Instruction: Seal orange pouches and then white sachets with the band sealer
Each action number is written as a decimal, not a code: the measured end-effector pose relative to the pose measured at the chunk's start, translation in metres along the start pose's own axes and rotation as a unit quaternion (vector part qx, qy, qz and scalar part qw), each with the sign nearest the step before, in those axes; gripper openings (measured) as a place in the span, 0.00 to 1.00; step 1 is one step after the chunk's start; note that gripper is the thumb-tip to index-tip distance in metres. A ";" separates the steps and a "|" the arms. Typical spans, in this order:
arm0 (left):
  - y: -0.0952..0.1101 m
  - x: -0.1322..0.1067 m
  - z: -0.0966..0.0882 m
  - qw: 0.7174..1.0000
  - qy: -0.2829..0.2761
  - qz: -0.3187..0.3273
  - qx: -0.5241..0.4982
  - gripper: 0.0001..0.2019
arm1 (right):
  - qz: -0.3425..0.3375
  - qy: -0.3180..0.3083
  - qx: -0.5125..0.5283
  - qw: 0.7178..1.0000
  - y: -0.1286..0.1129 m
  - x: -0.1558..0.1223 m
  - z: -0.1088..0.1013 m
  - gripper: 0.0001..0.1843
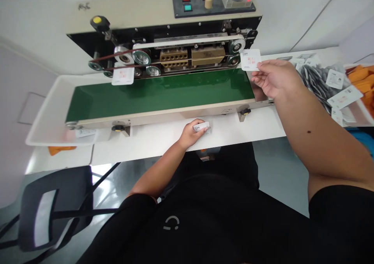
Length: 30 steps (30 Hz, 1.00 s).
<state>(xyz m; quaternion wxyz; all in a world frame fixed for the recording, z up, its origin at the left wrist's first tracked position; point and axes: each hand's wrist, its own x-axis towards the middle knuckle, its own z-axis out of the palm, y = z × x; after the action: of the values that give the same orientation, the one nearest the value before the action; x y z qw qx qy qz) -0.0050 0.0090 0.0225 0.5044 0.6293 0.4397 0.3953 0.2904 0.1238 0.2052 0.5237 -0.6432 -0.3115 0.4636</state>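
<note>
My right hand (276,77) pinches a white printed sachet (250,59) by its lower edge, holding it at the right end of a band sealing machine (189,47). My left hand (194,134) is shut on a small white packet (201,126) just in front of the machine, resting on the white table (154,147). Another white sachet (122,75) stands at the machine's left end, caught at the sealing belts above the green conveyor belt (157,94). Neither hand touches the conveyor.
A clear bag of dark slender items (318,82) and several white sachets lie to the right, beside a tray of orange pieces (360,80). A white catch tray (49,114) sits at the conveyor's left end. A black chair (55,207) stands at lower left.
</note>
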 end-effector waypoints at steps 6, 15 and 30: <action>0.001 0.000 0.000 1.000 -0.004 0.000 0.006 0.16 | -0.004 -0.053 -0.003 0.999 0.005 0.020 0.018 0.03; 0.000 0.000 0.000 1.000 -0.002 0.001 -0.002 0.18 | -0.130 -0.035 -0.057 0.989 0.025 -0.013 0.024 0.08; 0.000 -0.001 -0.003 0.999 0.008 -0.008 -0.033 0.22 | -0.044 -0.259 -0.130 0.956 0.210 -0.131 0.030 0.22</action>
<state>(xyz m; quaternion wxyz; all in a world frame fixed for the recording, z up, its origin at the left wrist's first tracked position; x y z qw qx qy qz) -0.0082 0.0087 0.0228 0.5243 0.6054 0.4352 0.4113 0.1957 -0.0349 0.0374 0.3568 -0.5491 -0.5224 0.5461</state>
